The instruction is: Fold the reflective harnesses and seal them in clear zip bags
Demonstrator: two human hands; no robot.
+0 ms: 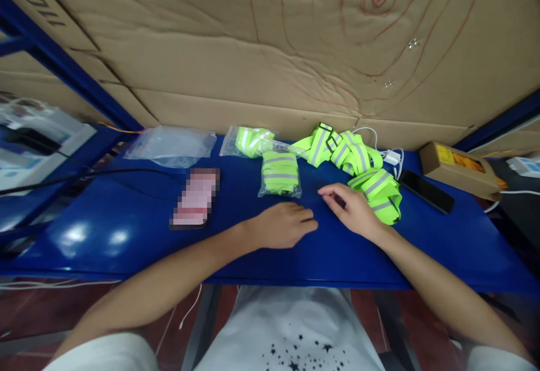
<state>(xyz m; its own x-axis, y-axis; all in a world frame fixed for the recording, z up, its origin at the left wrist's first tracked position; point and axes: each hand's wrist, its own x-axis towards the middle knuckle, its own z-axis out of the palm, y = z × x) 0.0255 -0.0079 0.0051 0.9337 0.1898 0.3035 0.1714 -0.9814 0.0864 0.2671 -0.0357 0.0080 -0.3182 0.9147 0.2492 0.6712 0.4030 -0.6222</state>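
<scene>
My left hand (287, 226) hovers over or rests on the blue table, palm down. Its fingers are loosely bent, the tips a little apart, and nothing shows in them. Just beyond it lies a folded fluorescent yellow-green reflective strap in a clear bag (280, 173). To the right, my right hand (353, 209) has a gap between thumb and fingers, with no object in it. Close by that hand is a loose coil of reflective strap (382, 193), and behind it a bunched reflective strap (352, 154) with a black buckle. Another bagged reflective strap (254, 141) lies at the back.
Clear plastic bags (172, 146) lie at the back left of the blue table (337, 264). A phone with a blurred screen (196, 197) is on the left, a black phone (427, 191) on the right. Beyond are a small cardboard box (459, 168), a white charger (391, 157) and a cardboard wall (211, 39).
</scene>
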